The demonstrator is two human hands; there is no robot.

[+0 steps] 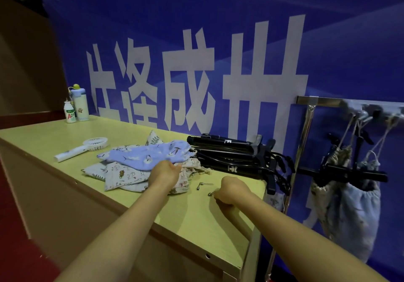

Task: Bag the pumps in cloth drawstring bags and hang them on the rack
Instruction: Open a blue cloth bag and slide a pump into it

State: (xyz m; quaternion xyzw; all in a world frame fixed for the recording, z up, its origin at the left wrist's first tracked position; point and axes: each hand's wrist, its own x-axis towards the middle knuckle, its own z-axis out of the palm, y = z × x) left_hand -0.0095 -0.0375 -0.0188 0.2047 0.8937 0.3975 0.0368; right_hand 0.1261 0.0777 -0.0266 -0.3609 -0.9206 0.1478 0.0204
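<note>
A heap of cloth drawstring bags lies on the yellow-green table (pixel 196 220), a blue flowered bag (pixel 150 153) on top. My left hand (pixel 165 172) grips that blue bag at its near edge. Behind the heap, several black pumps (pixel 231 155) are stacked at the table's right end. My right hand (pixel 229 191) is curled on the tabletop, pinching a small metal needle adapter (pixel 211 193); a second adapter (pixel 202 185) lies just left of it. On the metal rack (pixel 317 101) at the right hang bagged pumps (pixel 349 198) by their strings.
A white handheld fan (pixel 83 147) lies on the left part of the table. A small drink bottle (pixel 70 112) and a pale water bottle (pixel 79 103) stand at the far left corner. A blue banner (pixel 218 52) with white characters backs the table.
</note>
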